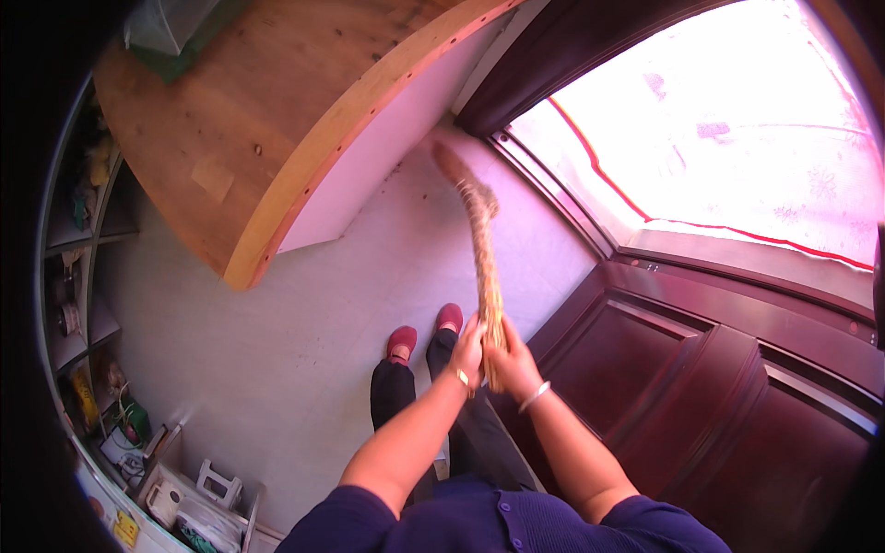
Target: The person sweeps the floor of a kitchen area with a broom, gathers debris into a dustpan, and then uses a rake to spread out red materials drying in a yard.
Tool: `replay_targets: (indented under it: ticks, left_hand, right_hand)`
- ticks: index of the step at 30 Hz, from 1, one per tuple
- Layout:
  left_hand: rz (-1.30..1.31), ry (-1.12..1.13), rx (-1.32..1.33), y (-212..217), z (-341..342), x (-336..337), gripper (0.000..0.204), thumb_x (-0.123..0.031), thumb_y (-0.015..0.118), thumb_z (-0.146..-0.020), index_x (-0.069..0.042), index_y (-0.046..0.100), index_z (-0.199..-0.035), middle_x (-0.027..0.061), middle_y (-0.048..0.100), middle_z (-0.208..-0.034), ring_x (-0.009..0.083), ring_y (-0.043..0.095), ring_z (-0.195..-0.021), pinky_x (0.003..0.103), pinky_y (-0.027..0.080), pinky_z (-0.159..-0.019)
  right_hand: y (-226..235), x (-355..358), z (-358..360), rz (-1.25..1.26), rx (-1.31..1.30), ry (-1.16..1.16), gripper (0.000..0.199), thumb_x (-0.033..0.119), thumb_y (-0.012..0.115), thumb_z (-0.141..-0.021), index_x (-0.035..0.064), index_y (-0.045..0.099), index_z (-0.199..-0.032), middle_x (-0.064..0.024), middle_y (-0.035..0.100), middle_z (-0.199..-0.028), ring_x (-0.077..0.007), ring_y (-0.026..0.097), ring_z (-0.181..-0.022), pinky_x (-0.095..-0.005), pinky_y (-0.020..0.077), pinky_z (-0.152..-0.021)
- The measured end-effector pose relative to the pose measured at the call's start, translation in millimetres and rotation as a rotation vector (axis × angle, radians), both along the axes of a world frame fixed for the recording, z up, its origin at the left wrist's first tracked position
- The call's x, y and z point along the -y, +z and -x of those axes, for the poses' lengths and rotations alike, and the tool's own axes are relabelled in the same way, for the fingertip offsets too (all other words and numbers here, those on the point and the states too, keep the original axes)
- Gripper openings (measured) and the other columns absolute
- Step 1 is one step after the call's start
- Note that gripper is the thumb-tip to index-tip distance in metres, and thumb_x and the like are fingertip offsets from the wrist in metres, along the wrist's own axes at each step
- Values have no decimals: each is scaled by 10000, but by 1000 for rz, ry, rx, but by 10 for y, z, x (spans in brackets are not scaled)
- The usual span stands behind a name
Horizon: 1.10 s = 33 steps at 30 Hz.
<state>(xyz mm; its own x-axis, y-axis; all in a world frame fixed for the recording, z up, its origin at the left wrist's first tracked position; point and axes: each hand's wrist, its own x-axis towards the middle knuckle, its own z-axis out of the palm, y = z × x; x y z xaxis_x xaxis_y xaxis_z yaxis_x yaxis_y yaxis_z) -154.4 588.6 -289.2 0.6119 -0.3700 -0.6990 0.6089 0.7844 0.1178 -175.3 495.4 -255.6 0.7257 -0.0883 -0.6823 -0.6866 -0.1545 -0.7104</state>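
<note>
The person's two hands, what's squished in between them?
In the head view, one end of the straw broom lies between the left hand and the right hand, gripped by both.

left hand [470, 350], right hand [515, 363], both gripping

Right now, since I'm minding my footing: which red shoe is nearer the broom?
The right shoe, higher in the picture; the left shoe sits lower and farther from the broom.

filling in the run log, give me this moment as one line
left hand: holding straw broom; right hand: holding it too; far end: blurred, over floor; wooden counter: ahead left
</note>
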Motion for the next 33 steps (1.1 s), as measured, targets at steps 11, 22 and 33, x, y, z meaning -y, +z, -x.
replay_targets:
  ticks: [11, 22, 33]
  left_hand:
    - [-361, -289, 22, -1411, 337, -449, 224, -244, 504, -886, -91, 451, -1040, 59, 546, -795, 176, 572, -626, 337, 508, -570]
    - [-116, -449, -525, -407, 2293, -1086, 270, -308, 410, -908, -82, 479, -1039, 91, 560, -963, 251, 576, -877, 439, 471, -758]
    - [-353, -513, -65, 121, 3059, -975, 343, -297, 486, -896, -103, 397, -1164, 72, 529, -1030, 200, 563, -931, 363, 500, -739]
  right_hand:
    - [-516, -527, 94, 357, -185, 653, 778, 291, 497, -785, 114, 42, -1390, -290, 579, -954, -431, 564, -888, -447, 447, -790]
    - [318, -902, 1740, 287, -465, 1015, 630, 269, 411, -846, 199, 98, -1388, -258, 608, -864, -395, 609, -781, -452, 465, -720]
    - [738, -684, 2878, 284, -257, 593, 661, 291, 567, -800, 197, 253, -1375, -188, 613, -985, -311, 616, -887, -347, 477, -796]
